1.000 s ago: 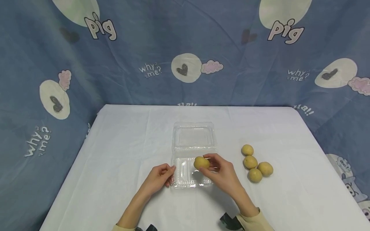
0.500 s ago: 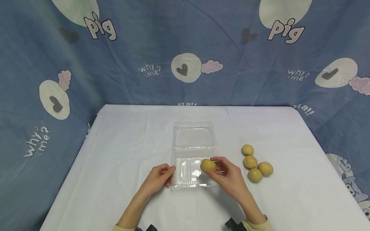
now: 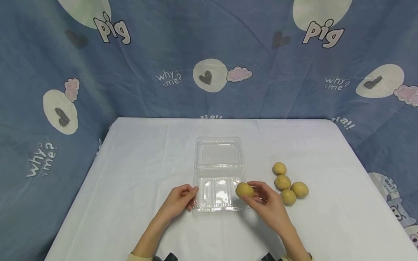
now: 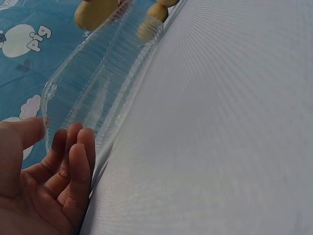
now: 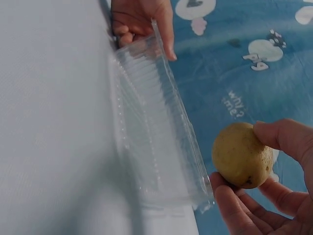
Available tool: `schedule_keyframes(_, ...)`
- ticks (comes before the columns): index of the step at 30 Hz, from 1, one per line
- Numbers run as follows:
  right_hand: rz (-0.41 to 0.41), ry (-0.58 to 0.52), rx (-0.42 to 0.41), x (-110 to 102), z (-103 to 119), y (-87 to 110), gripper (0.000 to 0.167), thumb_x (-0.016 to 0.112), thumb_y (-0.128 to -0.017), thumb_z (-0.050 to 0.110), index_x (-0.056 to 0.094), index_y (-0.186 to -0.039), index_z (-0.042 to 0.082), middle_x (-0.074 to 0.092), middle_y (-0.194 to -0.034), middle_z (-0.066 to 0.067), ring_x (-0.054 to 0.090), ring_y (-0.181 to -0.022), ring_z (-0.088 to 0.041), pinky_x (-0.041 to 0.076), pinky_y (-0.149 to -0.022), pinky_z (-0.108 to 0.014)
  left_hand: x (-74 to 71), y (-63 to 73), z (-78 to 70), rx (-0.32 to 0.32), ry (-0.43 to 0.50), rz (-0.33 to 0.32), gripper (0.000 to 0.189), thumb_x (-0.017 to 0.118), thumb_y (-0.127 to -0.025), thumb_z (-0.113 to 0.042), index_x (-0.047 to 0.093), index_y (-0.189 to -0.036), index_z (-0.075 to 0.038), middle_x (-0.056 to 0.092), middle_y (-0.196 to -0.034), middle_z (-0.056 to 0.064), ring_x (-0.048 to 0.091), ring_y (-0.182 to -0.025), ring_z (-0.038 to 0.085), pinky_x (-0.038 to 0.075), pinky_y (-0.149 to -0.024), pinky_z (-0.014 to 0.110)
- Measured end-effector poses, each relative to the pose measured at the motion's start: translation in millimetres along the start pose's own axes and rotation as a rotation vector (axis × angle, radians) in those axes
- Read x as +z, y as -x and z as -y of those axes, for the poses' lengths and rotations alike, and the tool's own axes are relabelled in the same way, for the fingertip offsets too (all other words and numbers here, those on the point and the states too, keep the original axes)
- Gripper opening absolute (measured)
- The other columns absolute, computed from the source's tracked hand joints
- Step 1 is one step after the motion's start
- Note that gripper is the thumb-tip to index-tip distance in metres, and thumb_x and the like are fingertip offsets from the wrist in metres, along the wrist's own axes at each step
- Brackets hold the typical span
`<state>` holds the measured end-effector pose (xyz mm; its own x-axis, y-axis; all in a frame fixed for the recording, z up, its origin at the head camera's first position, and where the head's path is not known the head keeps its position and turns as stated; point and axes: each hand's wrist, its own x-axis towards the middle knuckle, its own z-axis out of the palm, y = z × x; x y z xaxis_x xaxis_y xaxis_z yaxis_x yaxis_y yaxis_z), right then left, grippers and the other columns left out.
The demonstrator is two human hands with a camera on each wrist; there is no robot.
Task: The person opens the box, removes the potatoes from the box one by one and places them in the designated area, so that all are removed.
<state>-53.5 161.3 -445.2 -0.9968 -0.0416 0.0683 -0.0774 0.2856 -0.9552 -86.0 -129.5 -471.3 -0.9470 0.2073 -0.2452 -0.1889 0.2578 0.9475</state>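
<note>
A clear plastic clamshell container lies on the white cloth with its lid folded back away from me. At its left edge my left hand pinches the rim; in the left wrist view the thumb is on the outer rim and the curled fingers are against the side. My right hand grips a yellow potato between thumb and fingers, over the container's right edge. In the right wrist view this potato shows small dark spots and hangs beyond the container wall.
Several more potatoes lie in a loose cluster on the cloth to the right of my right hand. A blue printed curtain hangs behind the white-covered table and along its sides.
My right hand has moved right and slightly toward me with the potato, from over the container's middle to its right edge. The left hand and the container have stayed in place.
</note>
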Motion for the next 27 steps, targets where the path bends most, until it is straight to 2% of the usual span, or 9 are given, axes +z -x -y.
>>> schedule_keyframes(3,-0.011,-0.019,0.014,-3,0,3.2,0.039,0.081,-0.081,0.011,0.064,-0.116,0.006,0.069,-0.106,-0.008,0.067,-0.091,-0.017,0.055,-0.079,-0.027,-0.8,5.7,-10.6,0.023,0.009,0.008,0.029,0.057,-0.101,-0.017,0.058,-0.086,0.007,0.056,-0.064,0.006,0.053,-0.056,0.015,0.048,-0.052,0.024)
schedule_keyframes(6,-0.017,-0.046,0.014,-5,1,6.0,0.039,0.08,-0.081,0.008,0.063,-0.116,0.003,0.068,-0.107,-0.011,0.066,-0.092,-0.017,0.055,-0.079,-0.027,-1.2,7.3,-12.9,0.032,0.013,0.014,0.029,0.057,-0.101,-0.017,0.058,-0.086,0.008,0.056,-0.065,0.007,0.053,-0.057,0.015,0.049,-0.053,0.024)
schedule_keyframes(15,-0.043,-0.057,0.009,-10,-1,12.0,0.04,0.079,-0.082,0.004,0.062,-0.117,0.001,0.067,-0.112,-0.013,0.066,-0.092,-0.014,0.055,-0.079,-0.026,-0.3,-7.3,13.7,0.006,-0.01,-0.004,0.03,0.058,-0.1,-0.023,0.06,-0.086,0.003,0.056,-0.063,0.003,0.054,-0.057,0.015,0.049,-0.052,0.025)
schedule_keyframes(22,-0.077,-0.018,0.023,-15,-2,20.6,0.039,0.079,-0.082,0.005,0.063,-0.117,0.001,0.068,-0.11,-0.012,0.066,-0.09,-0.013,0.055,-0.077,-0.025,-1.3,-9.2,16.3,0.007,0.023,0.004,0.031,0.061,-0.098,-0.029,0.061,-0.085,-0.001,0.057,-0.063,0.003,0.055,-0.057,0.016,0.049,-0.051,0.025)
schedule_keyframes(27,-0.102,0.015,0.081,-17,-4,28.9,0.039,0.081,-0.081,0.009,0.064,-0.117,0.005,0.069,-0.104,-0.009,0.067,-0.088,-0.012,0.055,-0.075,-0.024,-1.0,-9.3,17.4,-0.001,0.016,0.004,0.03,0.061,-0.098,-0.028,0.06,-0.085,-0.001,0.056,-0.063,0.002,0.054,-0.057,0.015,0.049,-0.052,0.025)
